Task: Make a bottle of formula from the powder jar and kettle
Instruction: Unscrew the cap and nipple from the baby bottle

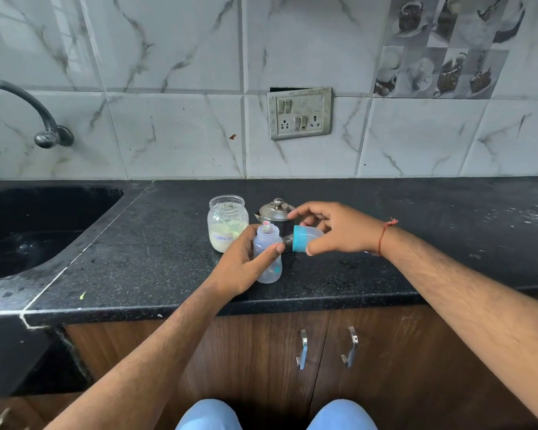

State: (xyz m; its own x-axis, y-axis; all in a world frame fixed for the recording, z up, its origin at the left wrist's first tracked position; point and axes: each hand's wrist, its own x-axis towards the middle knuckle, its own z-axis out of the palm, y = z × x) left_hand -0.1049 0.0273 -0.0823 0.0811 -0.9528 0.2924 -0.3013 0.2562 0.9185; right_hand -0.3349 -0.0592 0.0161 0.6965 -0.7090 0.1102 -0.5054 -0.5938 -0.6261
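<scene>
A small clear baby bottle (269, 268) stands on the black counter (385, 243) with its mouth open, and my left hand (244, 268) grips its side. My right hand (333, 231) holds the bottle's teal-ringed cap (305, 238) tilted on its side, just right of the bottle's mouth. Behind the bottle to the left stands the open powder jar (227, 221), labelled "Formula", with pale powder in the bottom. A small steel kettle (275, 214) with a knobbed lid sits directly behind the bottle, partly hidden by my right fingers.
A dark sink (28, 231) lies at the left with a tap (28, 113) on the tiled wall. A switch and socket plate (298, 113) is on the wall behind. Wooden cabinet doors with metal handles (303, 349) are below the counter edge.
</scene>
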